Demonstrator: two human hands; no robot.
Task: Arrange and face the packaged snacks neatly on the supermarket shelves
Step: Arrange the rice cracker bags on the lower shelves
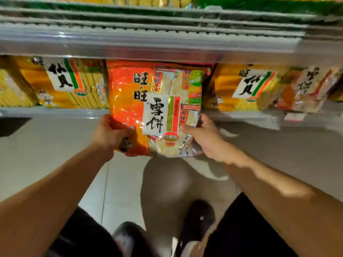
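— Orange and glossy, that big snack bag (148,106) in the middle. Where does it sit?

— Its upper part is tucked between two shelves; its lower part hangs out past the front edge of the lower shelf (55,111), over the pale floor tiles (37,149). The front faces the camera, with large black characters on a white panel and a clear window showing pale crackers.

— And the hands?

— Both grip it. The left hand (109,132) pinches the lower left edge, thumb lying across the front of the bag, fingers behind it. The right hand (206,136) holds the lower right edge, thumb on the front near the red stripe, the rest curled round the side.

— What flanks it?

— A yellow bag (70,84) with a white label stands on the lower shelf just to the left, close against the orange one. On the right, another yellow bag (246,86) leans, and beyond it a paler bag (304,89), probably the same sort as the one held, though that end is blurred.

— Anything overhead?

— The grey front edge of the upper shelf (148,43) runs across above the bags, with more packets on it, too smeared to read.

— Below?

— Dark shorts and two dark shoes (196,219) on the tiles.
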